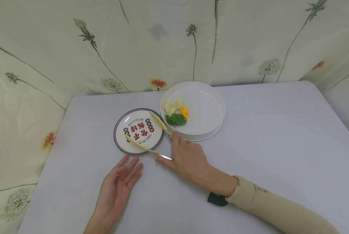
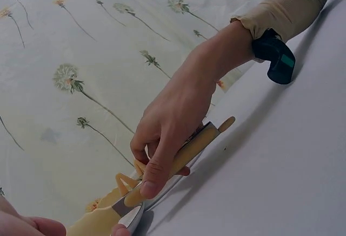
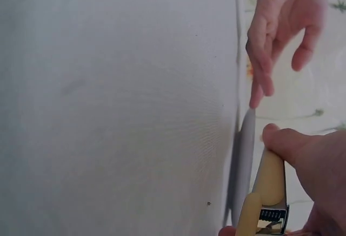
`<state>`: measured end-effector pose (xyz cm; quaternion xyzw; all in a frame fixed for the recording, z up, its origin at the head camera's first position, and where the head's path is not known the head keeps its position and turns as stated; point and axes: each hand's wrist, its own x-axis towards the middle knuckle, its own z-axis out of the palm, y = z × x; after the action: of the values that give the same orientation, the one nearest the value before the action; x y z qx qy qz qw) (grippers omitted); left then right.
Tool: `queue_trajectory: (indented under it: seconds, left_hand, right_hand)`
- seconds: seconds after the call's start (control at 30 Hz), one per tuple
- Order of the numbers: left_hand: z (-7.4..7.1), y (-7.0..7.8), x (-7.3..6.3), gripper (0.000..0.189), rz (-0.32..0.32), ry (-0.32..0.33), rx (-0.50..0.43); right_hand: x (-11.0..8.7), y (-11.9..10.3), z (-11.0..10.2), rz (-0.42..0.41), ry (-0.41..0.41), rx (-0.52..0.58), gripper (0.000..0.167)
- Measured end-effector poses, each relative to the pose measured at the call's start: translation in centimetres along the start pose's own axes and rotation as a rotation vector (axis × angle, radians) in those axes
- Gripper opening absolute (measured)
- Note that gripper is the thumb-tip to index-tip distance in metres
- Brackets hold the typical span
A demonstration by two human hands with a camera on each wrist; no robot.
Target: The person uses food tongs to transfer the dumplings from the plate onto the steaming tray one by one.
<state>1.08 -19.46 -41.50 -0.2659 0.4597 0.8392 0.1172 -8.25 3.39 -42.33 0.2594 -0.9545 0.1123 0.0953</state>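
Note:
My right hand (image 1: 190,159) grips a pair of yellow-and-metal tongs (image 1: 140,147), thumb on one arm and fingers on the other. The two tips stand apart over a small white plate (image 1: 120,131) with a dark rim and red printed characters. Just below the plate's near edge, my left hand (image 1: 116,191) lies palm up with fingers extended, holding nothing; in the right wrist view its fingertips (image 3: 255,100) are at the plate's edge. Behind and right of the plate, a white round basket (image 1: 208,110) with a perforated bottom holds pale pieces, a yellow-orange piece (image 1: 184,111) and green leaves (image 1: 175,120).
A white cloth (image 1: 274,146) covers the table. Its far edge meets a flower-patterned curtain (image 1: 174,42). The basket stands very close to the plate's right side. A black device (image 1: 217,199) sits at the right wrist, under the beige sleeve (image 1: 274,201).

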Motion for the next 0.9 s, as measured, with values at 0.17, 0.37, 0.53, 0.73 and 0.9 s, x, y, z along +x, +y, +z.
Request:
queue_trajectory:
  seconds: [0.17,0.37,0.53,0.73,0.9]
  left_hand:
    - [0.1,0.1,0.1,0.062,0.0,-0.017,0.006]
    - [0.1,0.2,0.4,0.061,0.006,-0.026,-0.001]
    - [0.4,0.2,0.6,0.061,-0.007,-0.027,0.003]
    - [0.5,0.1,0.3,0.06,-0.004,-0.027,0.005]
    - [0.6,0.4,-0.4,0.055,0.029,-0.003,0.085]
  right_hand:
    - [0.2,0.0,0.1,0.013,-0.009,0.029,0.076]
    - [0.5,-0.1,0.1,0.054,-0.049,0.026,0.078]
    - [0.4,0.1,-0.9,0.106,-0.154,0.032,0.085]
    - [-1.6,1.8,-3.6,0.123,-0.154,0.053,0.084]
    - [-4.6,3.9,-5.2,0.117,-0.067,0.019,0.08]
